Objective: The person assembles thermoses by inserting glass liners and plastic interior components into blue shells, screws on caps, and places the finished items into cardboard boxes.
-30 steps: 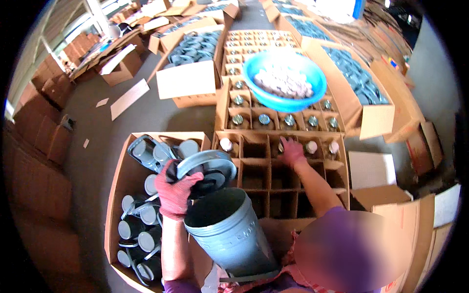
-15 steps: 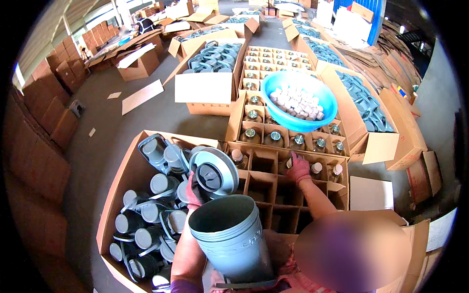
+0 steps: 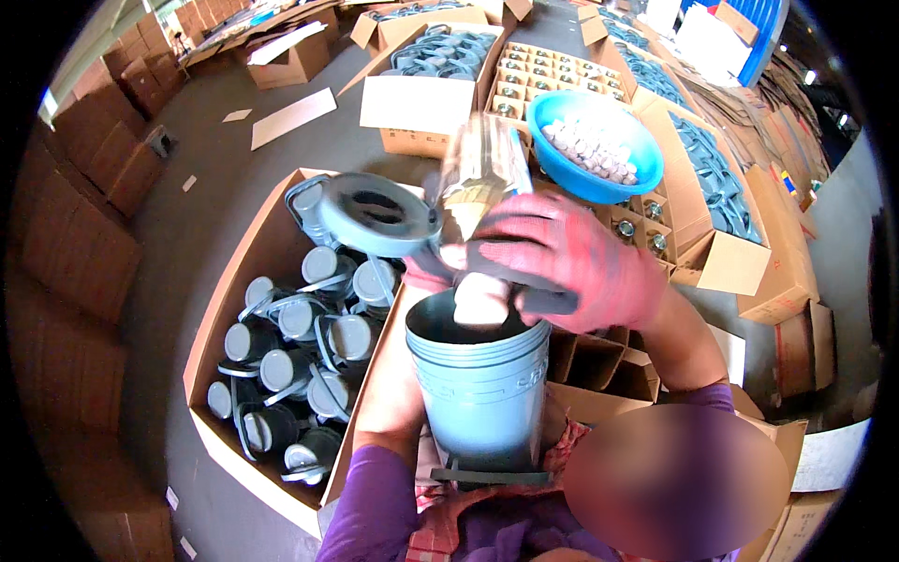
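My right hand (image 3: 585, 258), in a red and dark glove, is closed around the neck of a clear glass bottle (image 3: 482, 155). The bottle is tipped mouth-down, its pale stopper (image 3: 482, 302) over the opening of a blue-grey cylindrical container (image 3: 478, 375). The container stands upright close to my body. My left hand (image 3: 426, 269), also gloved and partly hidden behind the bottle and container rim, holds a round grey lid (image 3: 375, 214) with a dark centre. Motion blurs the bottle and lid.
To the left, a carton (image 3: 229, 318) holds several dark jugs with grey lids and handles. A blue basin (image 3: 595, 145) of small pale pieces rests over a divided bottle carton (image 3: 552, 67). Cartons of grey-blue parts (image 3: 716, 178) flank it. Divider cells (image 3: 599, 356) show below my right forearm.
My right hand has lifted the bottle from the divided carton and brought it left, upside down, over the container. My left hand still holds the lid, now more tilted. The view has shifted.
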Demonstrator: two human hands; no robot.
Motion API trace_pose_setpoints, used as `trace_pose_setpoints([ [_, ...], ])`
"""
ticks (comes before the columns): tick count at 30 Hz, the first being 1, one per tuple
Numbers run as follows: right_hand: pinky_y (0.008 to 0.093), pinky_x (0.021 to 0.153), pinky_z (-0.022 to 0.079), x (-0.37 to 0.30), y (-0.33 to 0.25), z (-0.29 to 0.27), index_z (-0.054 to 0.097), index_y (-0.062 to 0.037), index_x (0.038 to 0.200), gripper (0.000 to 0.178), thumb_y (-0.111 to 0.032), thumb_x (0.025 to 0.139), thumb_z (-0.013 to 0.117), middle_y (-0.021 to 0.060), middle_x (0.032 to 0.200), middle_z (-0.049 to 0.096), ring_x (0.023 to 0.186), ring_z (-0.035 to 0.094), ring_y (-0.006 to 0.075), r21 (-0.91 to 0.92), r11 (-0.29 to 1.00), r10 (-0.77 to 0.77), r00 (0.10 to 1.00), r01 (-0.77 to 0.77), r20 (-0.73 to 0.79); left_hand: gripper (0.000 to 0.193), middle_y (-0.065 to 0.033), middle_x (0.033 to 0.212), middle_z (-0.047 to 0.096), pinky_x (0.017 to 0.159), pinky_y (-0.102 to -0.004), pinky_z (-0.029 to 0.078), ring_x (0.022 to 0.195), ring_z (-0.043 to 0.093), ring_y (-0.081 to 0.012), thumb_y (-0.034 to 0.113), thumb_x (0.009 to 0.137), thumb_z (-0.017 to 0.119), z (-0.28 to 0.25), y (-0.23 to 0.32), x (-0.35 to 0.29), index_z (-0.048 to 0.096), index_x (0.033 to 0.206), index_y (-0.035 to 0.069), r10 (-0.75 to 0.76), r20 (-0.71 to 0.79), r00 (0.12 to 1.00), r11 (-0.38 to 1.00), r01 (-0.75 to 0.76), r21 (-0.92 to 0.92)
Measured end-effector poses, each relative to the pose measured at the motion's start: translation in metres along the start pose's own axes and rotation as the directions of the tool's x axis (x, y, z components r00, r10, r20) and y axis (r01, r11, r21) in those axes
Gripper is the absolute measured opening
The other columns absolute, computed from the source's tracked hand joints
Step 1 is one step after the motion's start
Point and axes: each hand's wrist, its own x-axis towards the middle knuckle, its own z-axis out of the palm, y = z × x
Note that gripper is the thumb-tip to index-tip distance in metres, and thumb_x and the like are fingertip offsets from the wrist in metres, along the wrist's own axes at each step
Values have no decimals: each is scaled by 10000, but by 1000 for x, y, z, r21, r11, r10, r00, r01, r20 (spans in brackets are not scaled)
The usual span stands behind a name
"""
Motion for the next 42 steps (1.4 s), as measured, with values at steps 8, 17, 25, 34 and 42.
trace_pose_setpoints([
  [8,226,809,397,-8,57,-15,504,-51,1233,452,-351,896,511,-16,965,530,899,482,83,796,586,738,506,-152,-446,550,-159,1229,503,916,-413,440,1077,530,-274,443,889,457,12,44,-30,416,1301,82,418,-174,892,902,-384,196],
  [17,310,912,412,-15,20,34,564,41,1105,493,-207,696,679,123,1091,600,1042,551,202,822,437,103,928,-366,359,531,-132,1249,489,939,-400,424,1123,497,-263,434,895,461,2,42,-81,416,1302,95,501,-290,816,863,-442,247],
  [25,334,715,486,-12,11,34,639,-53,945,326,-271,711,706,137,854,654,787,627,248,394,743,324,806,-541,495,369,-113,1121,566,849,-336,450,997,547,-198,274,920,457,49,53,-77,522,1171,13,726,7,688,525,-561,640],
  [34,291,904,405,-54,16,108,553,-9,1086,437,-396,919,438,75,1058,580,977,540,155,995,84,804,586,49,-97,661,-199,970,637,819,-364,478,924,620,-293,515,595,753,60,20,-101,638,960,-23,328,549,769,-96,-551,829],
  [42,255,652,419,-66,3,117,582,1,791,428,-381,910,430,51,727,578,683,524,135,968,243,812,533,59,-236,413,-180,861,651,696,-352,496,779,635,-322,351,642,731,88,33,-85,657,815,-17,95,576,812,-38,-575,817],
])
